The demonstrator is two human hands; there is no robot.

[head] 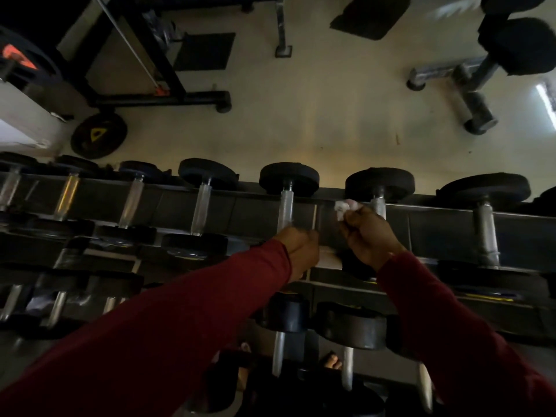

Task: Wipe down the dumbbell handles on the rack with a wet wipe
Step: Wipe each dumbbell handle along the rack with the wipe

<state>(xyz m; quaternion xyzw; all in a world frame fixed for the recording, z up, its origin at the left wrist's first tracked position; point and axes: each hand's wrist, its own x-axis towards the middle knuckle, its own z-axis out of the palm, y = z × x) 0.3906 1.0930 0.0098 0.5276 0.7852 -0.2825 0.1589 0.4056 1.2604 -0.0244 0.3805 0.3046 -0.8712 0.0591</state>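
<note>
Your right hand [368, 236] pinches the wet wipe [343, 209] beside the handle [378, 206]; your left hand [301, 251], clenched around the neighbouring handle [285, 210], could roll that dumbbell.

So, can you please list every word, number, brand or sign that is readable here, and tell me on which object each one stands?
None can be read.
Weight plate on the floor: a yellow triangular mark, no legible letters.
Dark object at top left: orange marking, too blurred to read.
Dumbbell ends on the rack: yellow markings, too dark and small to read.
Wet wipe in the right hand: no print visible.
</note>
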